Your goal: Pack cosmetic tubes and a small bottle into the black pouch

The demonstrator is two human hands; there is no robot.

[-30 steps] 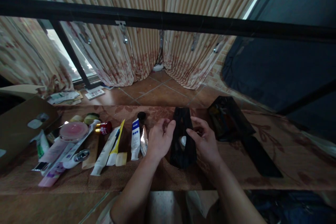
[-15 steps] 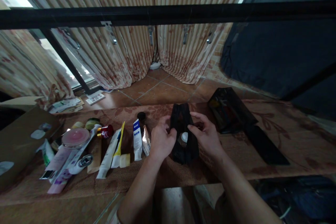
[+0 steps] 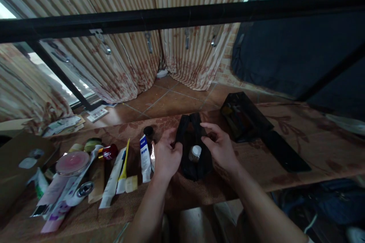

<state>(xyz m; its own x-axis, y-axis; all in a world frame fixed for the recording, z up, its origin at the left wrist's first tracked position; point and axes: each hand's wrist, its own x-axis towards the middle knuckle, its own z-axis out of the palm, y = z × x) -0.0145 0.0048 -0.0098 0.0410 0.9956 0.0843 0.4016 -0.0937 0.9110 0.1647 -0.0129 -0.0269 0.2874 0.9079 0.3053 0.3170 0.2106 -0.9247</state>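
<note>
A black fabric pouch (image 3: 196, 172) lies before me with its mouth spread. Inside it is a small bottle (image 3: 195, 154) with a white cap. My left hand (image 3: 168, 153) is closed on the pouch's left edge, thumb inside the rim. On the opposite edge my right hand (image 3: 218, 146) grips the fabric between thumb and fingers. Left of my left hand, a white and blue tube (image 3: 145, 159) lies beside a shiny tube partly hidden by that hand. A round black lid or jar (image 3: 148, 131) sits just behind them.
Several tubes and jars crowd the left, among them a pink round container (image 3: 72, 162), a red-capped jar (image 3: 108, 152) and a yellow and white tube (image 3: 123, 174). A cardboard box (image 3: 17, 159) stands far left. An open black case (image 3: 242, 117) lies right on the patterned cloth (image 3: 291, 121).
The pouch's mouth has been pulled wider, and more of the white-capped bottle shows. Both hands still hold the edges. The whole view has shifted slightly.
</note>
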